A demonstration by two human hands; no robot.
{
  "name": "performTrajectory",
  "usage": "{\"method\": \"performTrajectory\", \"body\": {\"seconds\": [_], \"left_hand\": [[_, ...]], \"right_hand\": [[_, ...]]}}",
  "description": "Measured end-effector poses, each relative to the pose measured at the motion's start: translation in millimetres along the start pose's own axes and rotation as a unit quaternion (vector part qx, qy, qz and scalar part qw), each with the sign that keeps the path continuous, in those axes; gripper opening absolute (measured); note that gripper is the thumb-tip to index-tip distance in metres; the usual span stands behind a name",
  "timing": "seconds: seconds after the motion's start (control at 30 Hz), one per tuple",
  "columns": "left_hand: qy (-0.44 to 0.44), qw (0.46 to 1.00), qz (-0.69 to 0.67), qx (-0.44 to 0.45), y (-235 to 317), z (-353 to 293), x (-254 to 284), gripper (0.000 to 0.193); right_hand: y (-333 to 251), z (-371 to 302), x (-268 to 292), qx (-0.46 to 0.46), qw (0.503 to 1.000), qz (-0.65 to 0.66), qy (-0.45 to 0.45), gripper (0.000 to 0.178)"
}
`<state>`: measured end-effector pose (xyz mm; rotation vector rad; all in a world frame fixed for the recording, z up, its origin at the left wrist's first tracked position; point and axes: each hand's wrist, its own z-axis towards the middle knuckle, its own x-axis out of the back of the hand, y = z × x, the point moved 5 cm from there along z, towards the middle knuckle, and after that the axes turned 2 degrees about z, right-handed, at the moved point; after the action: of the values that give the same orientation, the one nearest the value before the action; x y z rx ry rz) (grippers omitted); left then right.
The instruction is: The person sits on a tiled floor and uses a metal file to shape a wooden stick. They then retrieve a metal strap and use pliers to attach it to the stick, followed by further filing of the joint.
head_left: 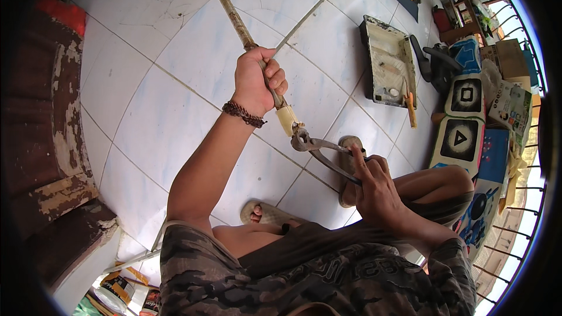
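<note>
The left hand [256, 80] clasps the pole [235, 20], slanting far-left to near-right, its near end apparently touching pincers [314, 143] held in the right hand's [377, 193] grip.

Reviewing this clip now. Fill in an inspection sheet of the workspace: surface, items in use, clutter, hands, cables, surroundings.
Surface: pale tiled floor, with dark crack-like lines in the upper left.
Items in use: a worn pole with a cream-coloured end piece; metal pincers with their head at that end. Whether they grip it, cannot tell.
Clutter: a stained paint tray, an orange-brown stick-like piece at its lower right corner, a cardboard box at upper right.
Hands: left hand wrapped around the pole; right hand on the pincers' handles.
Cables: nothing seen.
Surroundings: peeling brown furniture at left; a barred opening at far right.
</note>
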<state>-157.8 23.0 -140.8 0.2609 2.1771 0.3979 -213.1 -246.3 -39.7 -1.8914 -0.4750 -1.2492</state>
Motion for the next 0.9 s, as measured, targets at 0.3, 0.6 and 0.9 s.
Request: {"method": "performTrajectory", "body": {"seconds": [0.3,0.6,0.9], "left_hand": [[0.100,0.995,-0.007,-0.003,-21,-6,-12,0.023],[0.154,0.988,0.016,-0.014,-42,-6,-10,0.013],[0.153,0.988,0.015,-0.015,-46,-8,-8,0.015]], "right_hand": [[-1,-22,-7,-0.069,0.998,0.006,-0.006,0.076],[-2,-23,23,-0.072,0.980,-0.160,-0.094,0.079],[-18,-6,43,-0.107,0.951,-0.074,-0.281,0.076]]}}
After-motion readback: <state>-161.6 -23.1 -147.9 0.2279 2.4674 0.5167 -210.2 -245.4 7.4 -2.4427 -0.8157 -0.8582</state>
